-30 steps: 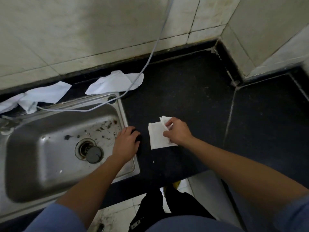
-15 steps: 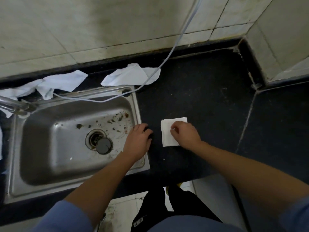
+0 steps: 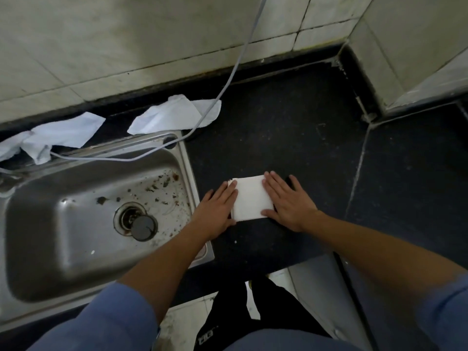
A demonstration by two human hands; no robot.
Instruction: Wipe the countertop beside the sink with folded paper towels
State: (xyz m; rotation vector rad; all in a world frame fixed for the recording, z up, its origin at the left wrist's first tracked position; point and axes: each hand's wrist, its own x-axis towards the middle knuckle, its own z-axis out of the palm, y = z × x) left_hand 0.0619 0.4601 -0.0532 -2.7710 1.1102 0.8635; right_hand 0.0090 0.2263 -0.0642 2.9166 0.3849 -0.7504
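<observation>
A white folded paper towel (image 3: 250, 198) lies flat on the black countertop (image 3: 291, 127), just right of the steel sink (image 3: 63, 224). My left hand (image 3: 217, 211) lies flat with straight fingers on the towel's left edge. My right hand (image 3: 288, 201) lies flat on its right edge, fingers spread and straight. Both hands press the towel down between them.
Two crumpled white towels (image 3: 177, 115) (image 3: 63, 134) lie behind the sink by the tiled wall. A grey hose (image 3: 228, 82) hangs from above into the sink's back rim. Food scraps and a drain plug (image 3: 143, 228) sit in the basin. The counter's front edge is near my body.
My left hand came off the sink rim onto the towel's left edge. My right hand flattened from a curled touch to spread fingers on the right edge.
</observation>
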